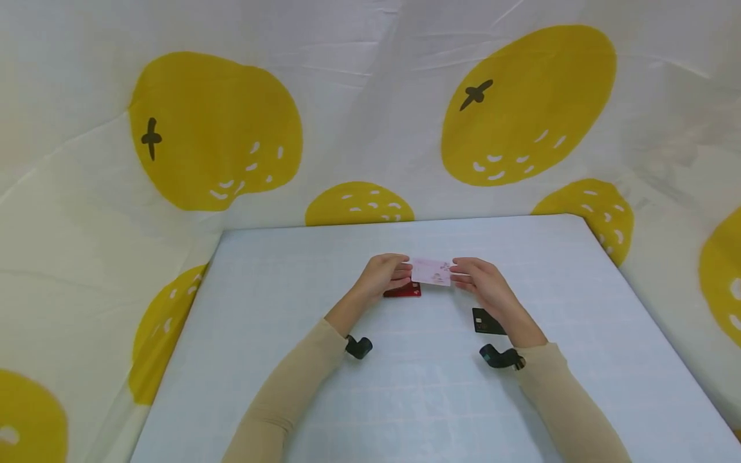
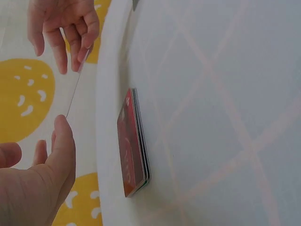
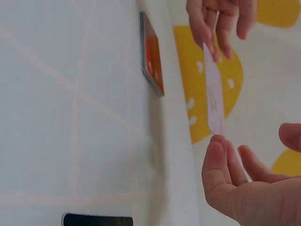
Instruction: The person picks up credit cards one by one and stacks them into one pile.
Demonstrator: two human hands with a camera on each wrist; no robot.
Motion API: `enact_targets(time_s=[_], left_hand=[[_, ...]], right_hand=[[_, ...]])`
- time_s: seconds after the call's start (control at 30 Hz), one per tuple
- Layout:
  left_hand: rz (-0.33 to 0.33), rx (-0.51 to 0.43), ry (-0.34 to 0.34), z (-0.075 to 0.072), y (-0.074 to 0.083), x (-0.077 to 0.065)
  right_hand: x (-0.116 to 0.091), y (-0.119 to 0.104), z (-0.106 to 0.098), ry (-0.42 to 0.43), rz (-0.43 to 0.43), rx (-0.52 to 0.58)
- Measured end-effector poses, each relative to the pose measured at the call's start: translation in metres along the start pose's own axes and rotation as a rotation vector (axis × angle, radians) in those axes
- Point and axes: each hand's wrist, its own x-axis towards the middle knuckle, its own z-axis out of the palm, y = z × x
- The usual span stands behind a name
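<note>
A thin pale pink card (image 1: 431, 271) with a small printed pattern is held up between both hands, over the far middle of the table. My left hand (image 1: 384, 273) touches its left end with the fingertips. At the right end, the fingertips of my right hand (image 1: 480, 280) touch it. Both wrist views show the thumbs standing apart from the card, which is seen nearly edge-on in the left wrist view. Below the left hand lies a stack of cards (image 2: 129, 146) with a red one on top. A black card (image 1: 488, 321) lies partly hidden under the right wrist.
A pale cloth with faint lines covers the table (image 1: 417, 399). Behind it hangs a white sheet (image 1: 370, 96) printed with yellow fruit, along the back and sides. Black wrist-camera mounts (image 1: 360, 348) jut inward from the sleeves.
</note>
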Motion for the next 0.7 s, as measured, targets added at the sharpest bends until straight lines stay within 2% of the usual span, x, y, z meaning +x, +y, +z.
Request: enact_targets(time_s=[0.3, 0.5, 0.7], left_hand=[[0.050, -0.035, 0.014, -0.025, -0.003, -0.013], [0.040, -0.065, 0.024, -0.039, -0.007, -0.016], [0.031, -0.034, 0.054, -0.047, -0.010, -0.018]], right_hand=[[0.009, -0.001, 0.021, -0.039, -0.010, 0.060], [0.011, -0.001, 0.033, -0.066, 0.008, 0.099], [0.013, -0.002, 0.042, -0.078, 0.014, 0.097]])
